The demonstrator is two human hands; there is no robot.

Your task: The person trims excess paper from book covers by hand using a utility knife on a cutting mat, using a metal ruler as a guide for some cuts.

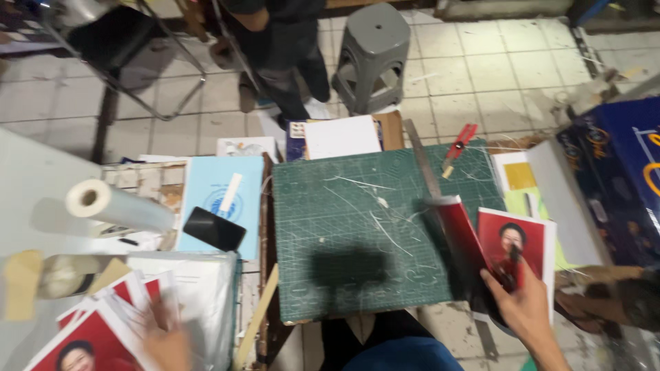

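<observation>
Near left: my left hand (165,347), blurred, finger state unclear, on red photo prints (93,340). Near right: my right hand (526,309) pinching a red print (512,240). Centre: green cutting mat (364,227), steel ruler (421,165), red cutter (457,148) far right.

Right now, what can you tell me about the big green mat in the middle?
The green cutting mat lies flat on the worktable, dark green with a pale grid. It looks rubbery and worn, with scratches and thin white paper slivers across it. A metal ruler lies along its right side, and a dark shadow falls near its front edge.
</observation>
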